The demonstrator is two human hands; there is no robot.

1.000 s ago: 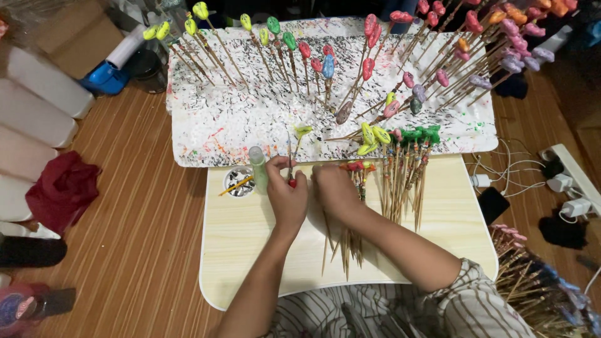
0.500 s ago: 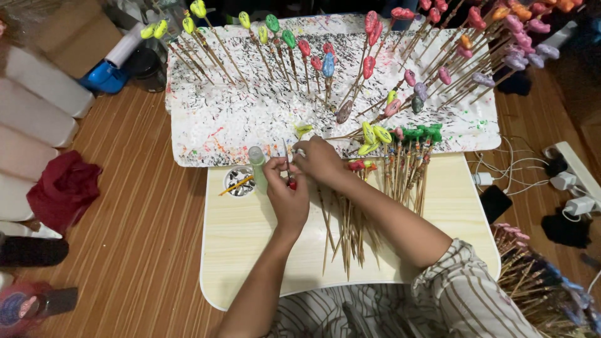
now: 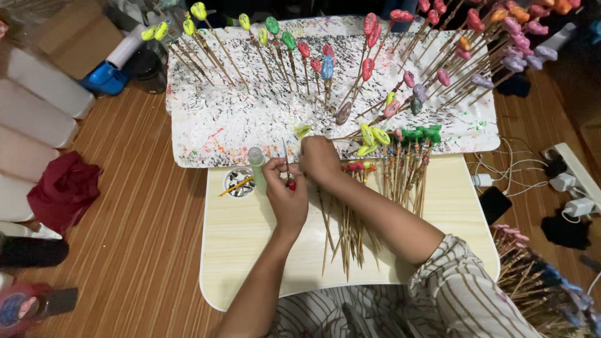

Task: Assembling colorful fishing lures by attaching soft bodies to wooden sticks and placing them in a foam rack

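Here, in the head view, the left hand [image 3: 287,195] pinches one thin wooden skewer with a red painted tip [image 3: 290,183]; the right hand [image 3: 320,158], closed, grips one yellow-green-tipped stick [image 3: 304,131] over the paint-speckled white foam board [image 3: 250,122].

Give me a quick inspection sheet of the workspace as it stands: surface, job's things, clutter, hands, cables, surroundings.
Surface: pale wooden table, with a paint-speckled white foam board lying along its far edge.
Job's things: red-tipped stick pinched upright; bare wooden sticks loose on the table; painted sticks stuck in the board.
Clutter: small dish with a brush, green bottle beside it.
Hands: left hand grips the red-tipped stick; right hand reaches to the board edge, what it holds cannot be told.
Cables: white cords and power strip on the floor at right.
Surroundings: red cloth on the floor at left; a bundle of sticks at lower right.
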